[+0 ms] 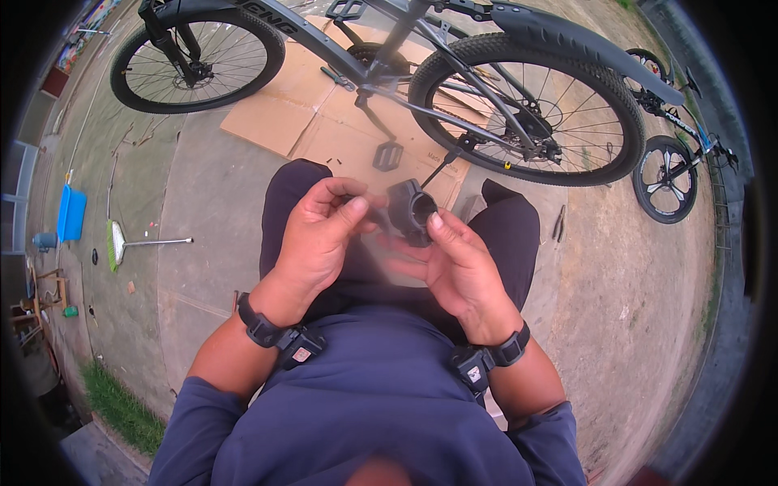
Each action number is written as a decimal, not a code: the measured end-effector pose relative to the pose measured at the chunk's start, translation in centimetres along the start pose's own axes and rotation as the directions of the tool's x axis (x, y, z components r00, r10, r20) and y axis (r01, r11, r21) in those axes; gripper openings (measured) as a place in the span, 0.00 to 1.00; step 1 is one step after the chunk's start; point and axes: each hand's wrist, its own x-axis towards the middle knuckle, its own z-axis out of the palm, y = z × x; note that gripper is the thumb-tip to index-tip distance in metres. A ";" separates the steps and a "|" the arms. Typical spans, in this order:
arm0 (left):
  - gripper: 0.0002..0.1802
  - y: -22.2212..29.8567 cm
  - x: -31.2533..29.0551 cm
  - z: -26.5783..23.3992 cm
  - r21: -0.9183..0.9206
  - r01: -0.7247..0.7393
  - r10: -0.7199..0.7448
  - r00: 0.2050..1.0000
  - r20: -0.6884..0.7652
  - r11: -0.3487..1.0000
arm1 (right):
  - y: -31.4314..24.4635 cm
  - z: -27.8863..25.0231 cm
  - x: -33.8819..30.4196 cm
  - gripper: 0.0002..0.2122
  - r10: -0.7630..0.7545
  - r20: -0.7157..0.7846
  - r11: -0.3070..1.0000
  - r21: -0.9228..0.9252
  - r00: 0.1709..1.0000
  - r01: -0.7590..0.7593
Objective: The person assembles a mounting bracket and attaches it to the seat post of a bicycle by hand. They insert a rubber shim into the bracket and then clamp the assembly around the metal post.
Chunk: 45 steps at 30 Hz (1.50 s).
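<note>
In front of my knees, my right hand point(462, 267) grips a dark grey, hollow ring-shaped part point(412, 212), thumb on its right rim and the other fingers below. The part's round opening faces to the right. My left hand point(324, 228) is just left of it, thumb and forefinger pinched together; whatever lies between them is blurred and too small to name. Beyond both hands stands a grey bicycle point(369, 81) with black tyres. Its pedal point(388, 157) hangs just past the ring-shaped part.
Flattened cardboard point(271, 121) lies under the bicycle, with teal-handled pliers point(336, 78) on it. Other pliers point(559, 223) rest on the concrete right of my knee. A second bicycle point(666, 178) stands at far right. To the left are a green-and-white broom point(116, 245) and a blue bin point(71, 212).
</note>
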 end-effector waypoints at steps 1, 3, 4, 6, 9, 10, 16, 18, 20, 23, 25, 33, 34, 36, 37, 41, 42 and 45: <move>0.08 0.0 -0.1 -0.1 0.072 -0.009 0.009 1.000 -0.009 0.997 | 0.0 -0.1 0.0 0.17 -0.008 0.002 1.000 0.026 1.000 0.008; 0.09 -0.1 -0.4 -0.4 0.253 -0.006 0.012 1.000 -0.023 0.968 | 0.2 -0.5 0.2 0.17 -0.036 -0.003 0.999 0.020 0.999 0.036; 0.09 -0.1 -0.6 -0.5 0.340 -0.004 0.015 0.999 -0.029 0.940 | 0.2 -0.6 0.3 0.17 -0.050 -0.005 0.999 0.018 0.999 0.050; 0.10 0.4 -0.8 -0.5 0.561 -0.126 0.108 0.992 0.065 0.818 | 0.0 -0.3 0.2 0.16 -0.070 -0.021 0.998 -0.009 0.997 0.070; 0.12 1.3 -1.1 0.1 0.715 -0.227 0.150 0.974 0.170 0.661 | 0.1 -0.3 0.3 0.17 -0.112 -0.042 0.993 -0.055 0.993 0.109; 0.12 1.5 -1.2 0.4 0.743 -0.247 0.152 0.969 0.195 0.622 | 0.2 -0.3 0.3 0.17 -0.127 -0.046 0.990 -0.070 0.991 0.123; 0.29 1.5 -1.7 2.0 0.722 -0.168 0.098 0.986 0.138 0.671 | 0.6 -0.2 0.5 0.34 -0.169 -0.064 0.980 -0.116 0.984 0.161; 0.38 1.2 -1.7 1.8 0.725 -0.174 0.098 0.984 0.146 0.666 | 0.7 -0.1 0.6 0.26 -0.181 -0.065 0.980 -0.097 0.981 0.174; 0.45 1.0 -1.7 1.8 0.739 -0.163 0.098 0.987 0.131 0.654 | 0.7 0.0 0.6 0.22 -0.190 -0.069 0.979 -0.092 0.979 0.184; 0.47 0.7 -1.5 2.3 0.766 -0.121 0.078 0.993 0.093 0.631 | 0.9 0.1 0.7 0.22 -0.201 -0.077 0.976 -0.098 0.977 0.193; 0.44 0.9 -1.5 2.6 0.780 -0.094 0.043 0.995 0.086 0.619 | 0.9 0.2 0.7 0.22 -0.204 -0.072 0.976 -0.088 0.976 0.198; 0.28 0.7 -1.2 1.4 0.694 -0.208 0.235 0.970 0.058 0.690 | 0.6 0.4 0.7 0.24 -0.217 -0.072 0.975 -0.065 0.974 0.212; 0.27 1.0 -1.2 1.4 0.693 -0.228 0.261 0.963 0.059 0.684 | 0.5 0.4 0.7 0.24 -0.212 -0.079 0.976 -0.076 0.974 0.206; 0.23 1.8 -1.4 2.1 0.665 -0.288 0.338 0.939 0.056 0.690 | 0.4 0.1 0.7 0.25 -0.229 -0.087 0.969 -0.121 0.970 0.218; 0.23 2.1 -1.4 2.1 0.710 -0.371 0.395 0.908 0.141 0.599 | 0.4 0.0 0.8 0.26 -0.238 -0.092 0.964 -0.144 0.967 0.223; 0.26 3.4 -1.2 2.8 0.763 -0.582 0.499 0.767 0.403 0.280 | 0.7 0.0 0.9 0.27 -0.286 -0.118 0.944 -0.205 0.951 0.258; 0.26 3.6 -1.3 3.2 0.770 -0.595 0.490 0.754 0.436 0.231 | 0.7 0.1 0.9 0.27 -0.300 -0.120 0.938 -0.219 0.946 0.269; 0.27 3.7 -1.5 3.7 0.776 -0.607 0.486 0.737 0.469 0.171 | 0.9 -0.1 1.1 0.27 -0.343 -0.099 0.911 -0.277 0.934 0.305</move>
